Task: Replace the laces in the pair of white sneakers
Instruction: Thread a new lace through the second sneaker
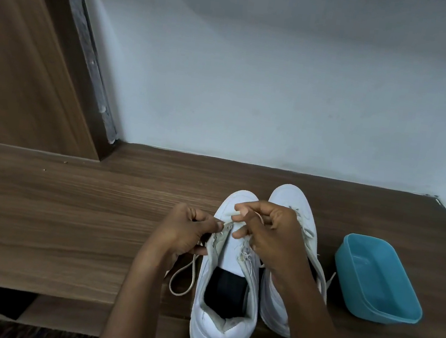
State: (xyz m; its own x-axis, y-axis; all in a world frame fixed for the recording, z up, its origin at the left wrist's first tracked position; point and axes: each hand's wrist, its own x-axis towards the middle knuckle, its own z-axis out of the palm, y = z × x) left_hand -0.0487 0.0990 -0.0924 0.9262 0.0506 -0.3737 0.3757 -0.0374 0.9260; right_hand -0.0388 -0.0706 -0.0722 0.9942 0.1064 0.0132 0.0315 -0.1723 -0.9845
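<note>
Left hand (186, 229): fingers curled, thumb and forefinger pinching the lace (187, 277) at the left eyelet row of the nearer sneaker (221, 334).
Right hand (275, 237): fingers curled, pinching the same lace over the tongue toward the toe; its wrist crosses above the second sneaker (292, 198).
Hands, count: two, both bare.
Lace: one, off-white, taut between the two pinches; a loose loop lies on the worktop (69, 220) left of the nearer sneaker.
Nearer sneaker: white, toe toward the wall (283, 78), heel past the worktop's front edge, dark insole showing.
Second sneaker: white, just beside it on the right, toe also toward the wall; its own lace (319, 267) trails down its right side.
Sneakers, count: two.
Tub (379, 283): one, blue, open-topped, on the worktop right of the sneakers, apart from them.
Worktop: brown wood grain, set against the pale wall.
Wooden panel (19, 59): one, upright at the left.
</note>
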